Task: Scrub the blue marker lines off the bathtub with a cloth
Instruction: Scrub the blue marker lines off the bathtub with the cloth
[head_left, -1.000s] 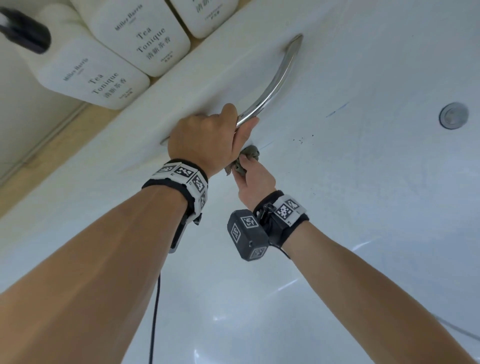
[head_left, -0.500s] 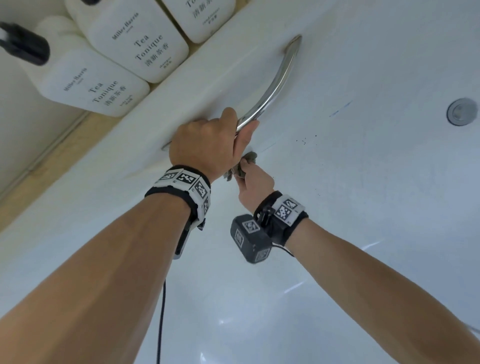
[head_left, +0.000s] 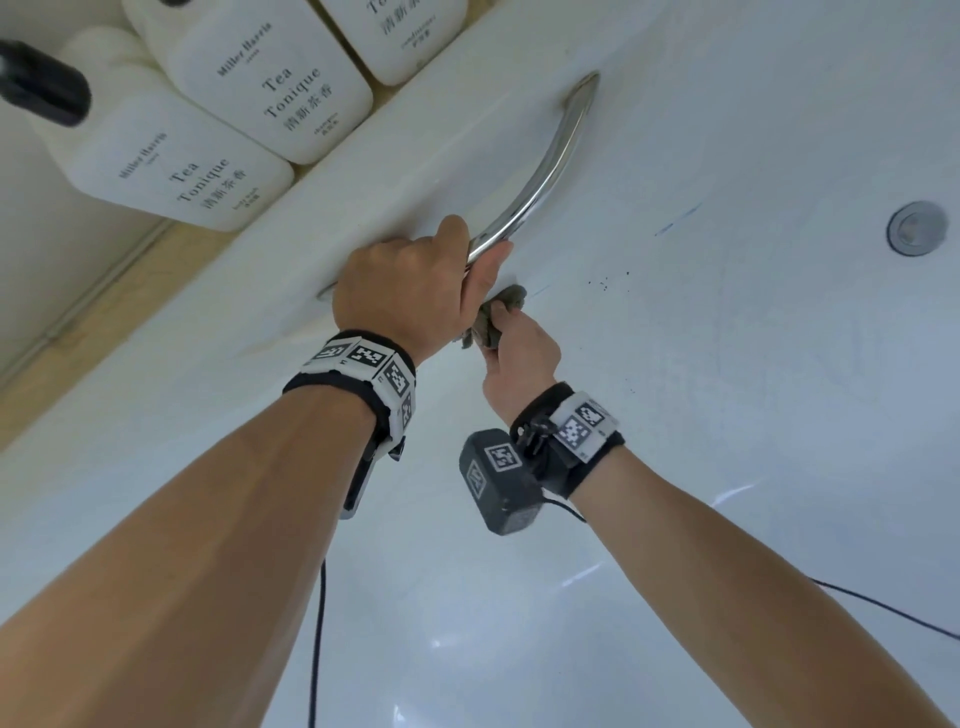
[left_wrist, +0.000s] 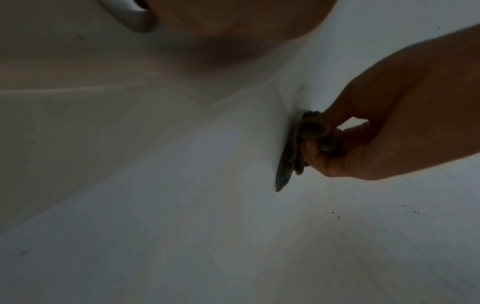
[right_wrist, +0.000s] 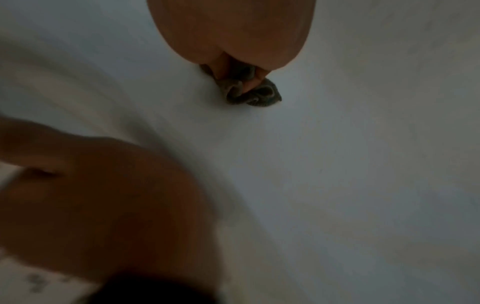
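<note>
The right hand holds a small grey-brown cloth, bunched into a wad between curled fingers and thumb and pressed against the white inner wall of the bathtub, just below the metal grab handle. In the left wrist view the cloth's lower edge is stained blue. The left hand is wrapped around the handle. A short faint blue line remains on the wall farther right, with dark specks between it and the cloth.
</note>
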